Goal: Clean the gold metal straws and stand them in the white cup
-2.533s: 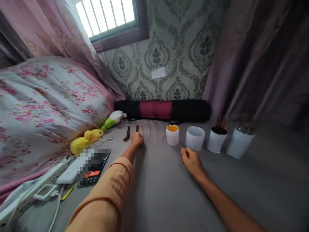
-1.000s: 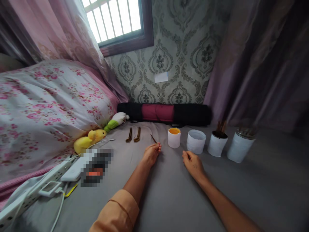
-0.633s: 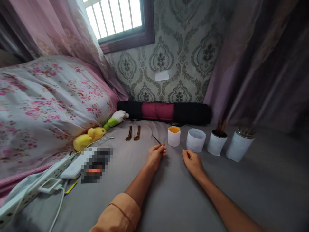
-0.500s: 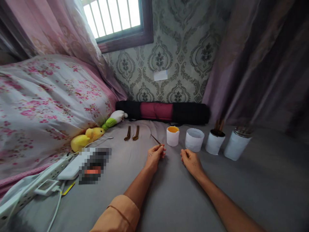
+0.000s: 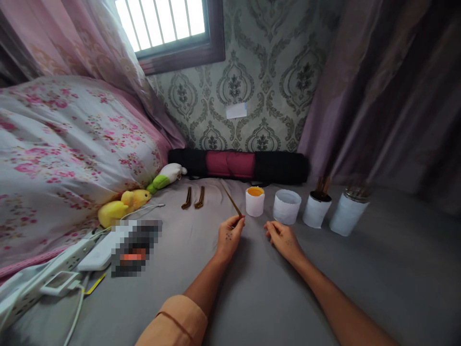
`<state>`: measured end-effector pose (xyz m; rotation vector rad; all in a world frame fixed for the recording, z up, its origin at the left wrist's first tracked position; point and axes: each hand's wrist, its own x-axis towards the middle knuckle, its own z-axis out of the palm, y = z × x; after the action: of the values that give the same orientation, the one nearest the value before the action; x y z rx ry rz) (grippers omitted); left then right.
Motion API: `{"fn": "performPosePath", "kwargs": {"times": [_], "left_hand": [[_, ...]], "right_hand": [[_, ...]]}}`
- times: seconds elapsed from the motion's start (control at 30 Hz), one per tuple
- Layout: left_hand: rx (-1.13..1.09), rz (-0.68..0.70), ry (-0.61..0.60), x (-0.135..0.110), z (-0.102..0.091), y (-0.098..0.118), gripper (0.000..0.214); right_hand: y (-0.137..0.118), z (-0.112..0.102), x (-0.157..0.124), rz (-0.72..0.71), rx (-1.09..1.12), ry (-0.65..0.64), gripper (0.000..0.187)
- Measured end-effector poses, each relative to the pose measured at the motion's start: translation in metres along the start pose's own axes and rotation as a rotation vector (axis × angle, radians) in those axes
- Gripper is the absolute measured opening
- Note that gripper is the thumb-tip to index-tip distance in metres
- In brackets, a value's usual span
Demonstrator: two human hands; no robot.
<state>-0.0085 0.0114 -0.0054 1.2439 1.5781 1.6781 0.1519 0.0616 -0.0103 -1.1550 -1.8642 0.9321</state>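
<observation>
My left hand pinches the lower end of a thin brown stick, which points up and away to the left. Close by, my right hand has its fingers curled together; anything in them is hidden. Beyond the hands stands a white-wrapped pot with orange contents, and beside it a wider white pot. Farther right, a white-wrapped container holds brown sticks, and another wrapped container holds more thin sticks. Two bent brown-gold pieces lie left of the stick.
Grey cloth covers the surface. A black and maroon roll lies along the wall. At left are a yellow plush toy, a green and white plush, a power strip, cables, a white box and a blurred-out item.
The stick in my left hand has swung more upright, and more of its length shows. My right hand has come slightly nearer the left. The whole view has shifted a little.
</observation>
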Motion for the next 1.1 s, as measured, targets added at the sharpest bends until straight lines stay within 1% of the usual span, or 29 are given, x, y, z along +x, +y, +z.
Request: {"fn": "performPosePath", "kwargs": {"times": [0.3, 0.5, 0.77, 0.93, 1.1], "left_hand": [[0.364, 0.298, -0.009, -0.004, -0.004, -0.002, 0.026], [0.504, 0.458, -0.004, -0.006, -0.006, -0.001, 0.026], [0.723, 0.547, -0.003, -0.009, -0.007, 0.004, 0.025], [0.847, 0.598, -0.004, -0.012, -0.008, 0.007, 0.026], [0.949, 0.651, -0.038, -0.013, -0.008, 0.010, 0.027]], "right_hand": [[-0.004, -0.002, -0.002, -0.044, -0.004, -0.028, 0.035], [-0.008, -0.002, -0.004, -0.057, 0.037, -0.025, 0.034], [-0.011, -0.001, -0.006, -0.130, 0.079, -0.008, 0.031], [-0.014, 0.000, -0.007, -0.148, 0.133, 0.002, 0.029], [-0.018, 0.001, -0.008, -0.165, 0.212, 0.001, 0.028]]}}
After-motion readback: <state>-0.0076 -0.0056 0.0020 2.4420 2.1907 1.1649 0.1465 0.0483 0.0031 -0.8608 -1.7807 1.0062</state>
